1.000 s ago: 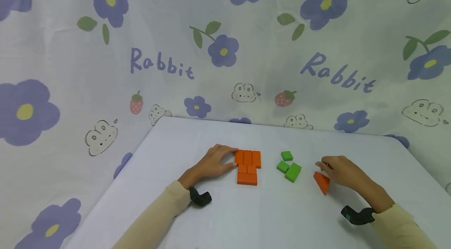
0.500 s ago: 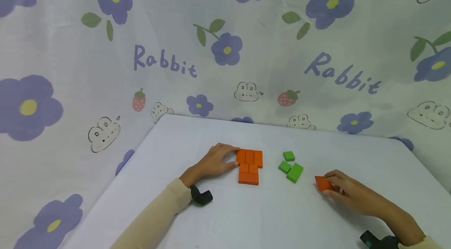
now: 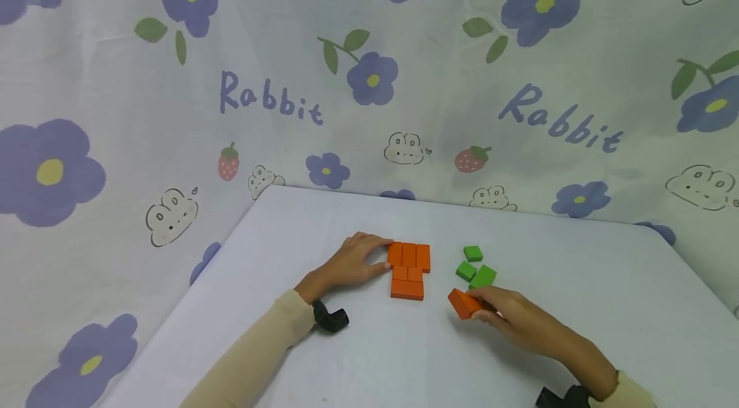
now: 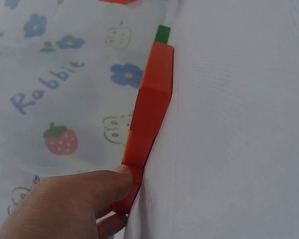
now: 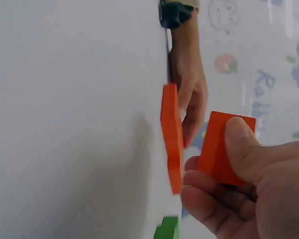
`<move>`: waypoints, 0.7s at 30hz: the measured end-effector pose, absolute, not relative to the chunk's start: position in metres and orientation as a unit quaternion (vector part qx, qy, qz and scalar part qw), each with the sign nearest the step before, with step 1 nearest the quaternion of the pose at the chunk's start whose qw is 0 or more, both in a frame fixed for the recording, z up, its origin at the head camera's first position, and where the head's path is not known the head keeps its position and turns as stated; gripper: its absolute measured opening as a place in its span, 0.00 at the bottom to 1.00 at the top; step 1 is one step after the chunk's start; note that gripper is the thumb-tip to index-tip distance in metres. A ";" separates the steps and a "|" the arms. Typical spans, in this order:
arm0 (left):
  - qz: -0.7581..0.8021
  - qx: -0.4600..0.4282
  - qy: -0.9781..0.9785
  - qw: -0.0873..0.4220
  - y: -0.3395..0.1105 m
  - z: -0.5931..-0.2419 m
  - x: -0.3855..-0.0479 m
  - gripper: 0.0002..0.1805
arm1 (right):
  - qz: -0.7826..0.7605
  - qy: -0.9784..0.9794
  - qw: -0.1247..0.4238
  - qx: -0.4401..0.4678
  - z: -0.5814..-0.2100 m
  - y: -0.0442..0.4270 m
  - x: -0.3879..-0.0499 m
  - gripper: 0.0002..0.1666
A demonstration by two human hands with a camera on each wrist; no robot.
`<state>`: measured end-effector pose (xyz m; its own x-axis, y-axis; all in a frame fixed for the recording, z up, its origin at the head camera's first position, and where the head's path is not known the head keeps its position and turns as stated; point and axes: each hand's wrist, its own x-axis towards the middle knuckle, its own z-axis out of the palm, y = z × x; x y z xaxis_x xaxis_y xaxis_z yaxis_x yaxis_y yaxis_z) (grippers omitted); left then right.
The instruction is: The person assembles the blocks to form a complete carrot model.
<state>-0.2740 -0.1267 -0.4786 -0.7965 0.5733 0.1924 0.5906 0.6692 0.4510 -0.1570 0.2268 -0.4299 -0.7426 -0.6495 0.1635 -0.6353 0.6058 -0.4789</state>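
Your right hand (image 3: 522, 318) is holding an orange block (image 5: 215, 149) clear of the white worktop (image 3: 404, 357), its grip pinching the piece between thumb and fingers, parted only by the block itself. The piece is tilting at four o'clock from the flat orange arrangement (image 3: 408, 271), where six blocks are lying side by side. At nine o'clock, your left hand (image 3: 349, 262) is touching the arrangement's edge, thumb and forefinger spreading wide and meeting the leftmost block with their tips. Three green blocks (image 3: 466, 271) are sitting at three o'clock, the largest (image 3: 484, 276) just beyond your right fingers, at one o'clock from the raised piece. That closeness is probably posing the first hazard: a low sweep of your knuckles could be scattering the green. The tilt is posing another: if the piece is coming down unlevel, a corner could be catching a neighbour and prising the seams apart. Your left hand is bracing one side only, so a push from six o'clock could be skewing the lower blocks, which no finger is steadying.
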 end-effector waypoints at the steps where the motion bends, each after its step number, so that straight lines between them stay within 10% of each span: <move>1: -0.255 -0.319 -0.913 0.017 -0.127 -0.479 -0.274 0.30 | -0.256 0.894 0.008 -0.369 -0.430 0.220 -0.159 0.19; 21: -0.245 -0.311 -0.918 0.004 -0.126 -0.478 -0.275 0.31 | -0.227 0.844 -0.079 -0.479 -0.436 0.156 -0.191 0.17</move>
<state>-0.2753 -0.1265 -0.4778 -0.8067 0.5688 0.1601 0.5730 0.6869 0.4471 -0.1914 0.1561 -0.4363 -0.5284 -0.7731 0.3509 -0.8448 0.4381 -0.3071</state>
